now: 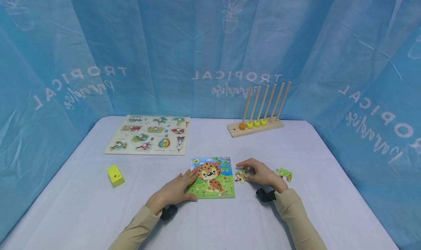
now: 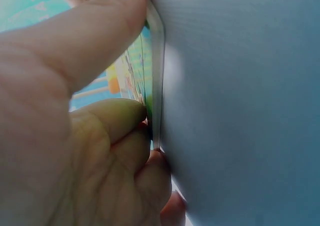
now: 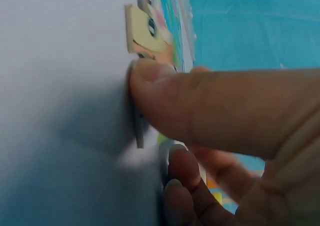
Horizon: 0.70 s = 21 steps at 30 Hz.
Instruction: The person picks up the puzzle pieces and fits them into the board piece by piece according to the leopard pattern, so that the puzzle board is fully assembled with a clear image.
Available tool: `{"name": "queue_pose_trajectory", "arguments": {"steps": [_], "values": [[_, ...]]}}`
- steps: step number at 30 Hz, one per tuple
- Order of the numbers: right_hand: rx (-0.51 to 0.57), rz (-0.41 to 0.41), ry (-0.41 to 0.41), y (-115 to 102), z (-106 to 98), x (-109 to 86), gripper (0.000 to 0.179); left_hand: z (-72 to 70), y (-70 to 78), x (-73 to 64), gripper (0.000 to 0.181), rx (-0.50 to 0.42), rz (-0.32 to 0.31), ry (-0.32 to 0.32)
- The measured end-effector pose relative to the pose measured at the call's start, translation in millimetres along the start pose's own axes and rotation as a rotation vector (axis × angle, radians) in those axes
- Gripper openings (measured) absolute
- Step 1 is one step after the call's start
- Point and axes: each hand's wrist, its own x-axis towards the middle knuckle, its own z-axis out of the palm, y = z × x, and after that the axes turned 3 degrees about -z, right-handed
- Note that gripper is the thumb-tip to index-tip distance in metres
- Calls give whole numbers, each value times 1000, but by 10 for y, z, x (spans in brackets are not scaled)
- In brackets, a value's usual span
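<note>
A square jigsaw board (image 1: 213, 195) with a spotted leopard cub picture lies in the middle of the table. My left hand (image 1: 174, 188) rests on its left side, fingers over the picture and thumb by the front corner. In the left wrist view, the thumb and fingertips touch the board's edge (image 2: 158, 86). Just right of the board, my right hand (image 1: 261, 174) arches over loose jigsaw pieces (image 1: 241, 177), thumb and index finger apart. The right wrist view has the thumb touching a piece with a printed eye (image 3: 145, 33); other fingertips are bent beyond it.
Right of my right hand lies another green jigsaw part (image 1: 284, 174). A yellow block (image 1: 115, 175) sits at left. Behind are a vehicle peg puzzle board (image 1: 146, 135) and a wooden rod stand (image 1: 243, 132) with orange and yellow beads. A blue curtain (image 1: 184, 45) surrounds the table.
</note>
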Motion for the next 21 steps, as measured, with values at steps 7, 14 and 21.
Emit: {"name": "queue_pose_trajectory", "arguments": {"steps": [7,14,21], "values": [[-48,73,49,7,7,35,23,-12,18,-9,86,-4,4,4],[-24,57,73,-6,-34,36,37,-10,15,-5,87,-8,2,0],[61,94,152,-143,-6,167,37,-6,11,-9,86,2,5,2]]}}
